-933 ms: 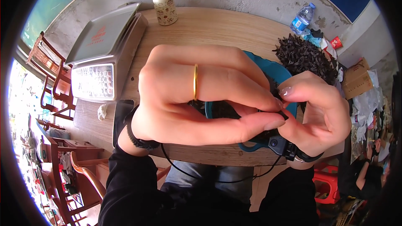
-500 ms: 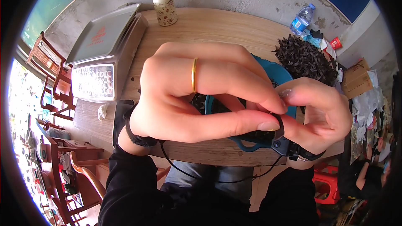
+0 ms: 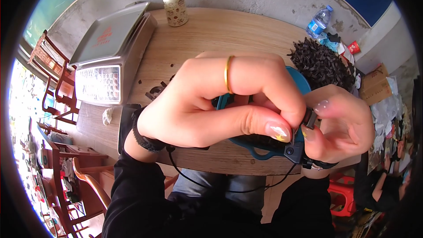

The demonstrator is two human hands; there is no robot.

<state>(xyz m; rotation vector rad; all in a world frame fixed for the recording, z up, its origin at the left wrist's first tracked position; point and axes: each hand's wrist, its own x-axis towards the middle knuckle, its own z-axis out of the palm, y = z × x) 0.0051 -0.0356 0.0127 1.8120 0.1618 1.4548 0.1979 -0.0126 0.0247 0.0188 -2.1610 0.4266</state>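
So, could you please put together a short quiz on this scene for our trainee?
1. Which hand wears the gold ring?
2. True or false: the scale is left of the red-topped bottle.
3. What is between the right hand's thumb and finger?
A) a bottle cap
B) a small dark piece
C) a pen

Key:
1. The left hand.
2. True.
3. B.

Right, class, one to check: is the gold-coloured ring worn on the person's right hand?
No, the gold-coloured ring circles a finger of the left hand.
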